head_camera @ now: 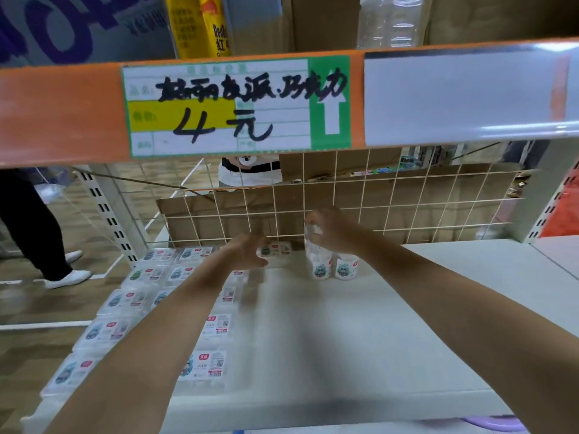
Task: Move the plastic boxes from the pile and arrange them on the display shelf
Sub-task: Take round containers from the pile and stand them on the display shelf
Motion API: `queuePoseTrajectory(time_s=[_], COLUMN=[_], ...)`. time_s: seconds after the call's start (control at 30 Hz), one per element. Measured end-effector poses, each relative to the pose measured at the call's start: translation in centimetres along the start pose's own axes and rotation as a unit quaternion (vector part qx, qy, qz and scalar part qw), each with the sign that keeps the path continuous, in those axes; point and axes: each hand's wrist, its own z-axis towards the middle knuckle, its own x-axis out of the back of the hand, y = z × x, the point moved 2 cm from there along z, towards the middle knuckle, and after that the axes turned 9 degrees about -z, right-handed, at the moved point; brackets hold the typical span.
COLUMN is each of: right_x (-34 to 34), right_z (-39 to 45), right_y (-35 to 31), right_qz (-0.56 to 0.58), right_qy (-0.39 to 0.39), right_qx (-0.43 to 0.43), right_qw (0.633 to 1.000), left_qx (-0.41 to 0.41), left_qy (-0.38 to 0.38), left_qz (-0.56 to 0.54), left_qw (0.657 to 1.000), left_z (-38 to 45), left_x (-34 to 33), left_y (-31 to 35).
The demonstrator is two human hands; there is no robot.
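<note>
clear boxes (131, 300) flat, rows, shelf (344, 339) left | two upright (333, 267) at back
</note>
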Motion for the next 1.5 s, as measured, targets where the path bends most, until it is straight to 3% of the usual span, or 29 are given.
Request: queuePoseTrajectory(time_s=[0.4, 0.57, 0.7, 0.97, 1.17, 1.5], right_x=[-1.3, -0.7, 0.7, 3.7, 5.3, 8.0], right_z=[0.7, 0.3, -0.4, -6.4, -15.2, -35.6], right_y=[0.2, 0.4, 1.9, 9.8, 19.7, 37.9], right_qz=[-0.086, -0.093, -0.112, -0.175, -0.183, -0.174], right_qy=[-0.010, -0.027, -0.003, 0.010, -0.036, -0.105], right_qx=[0.009, 0.014, 0.020, -0.042, -0.153, -0.336], right_qw=[0.996, 0.995, 0.993, 0.984, 0.970, 0.920], left_qx=[-0.025, -0.035, -0.088, -0.248, -0.265, -0.318], left_qy=[0.009, 0.026, 0.068, 0.105, 0.093, -0.005], left_qz=[0.049, 0.014, -0.012, 0.084, 0.155, 0.181], left_qw=[0.998, 0.999, 0.994, 0.959, 0.947, 0.931], left_z=[0.4, -0.4, -1.1, -0.3, 2.5, 3.3], left_x=[-0.1, 0.6, 2.2, 2.1, -3.2, -12.3], left_y=[-1.6, -1.3, 1.6, 16.6, 30.2, 55.0])
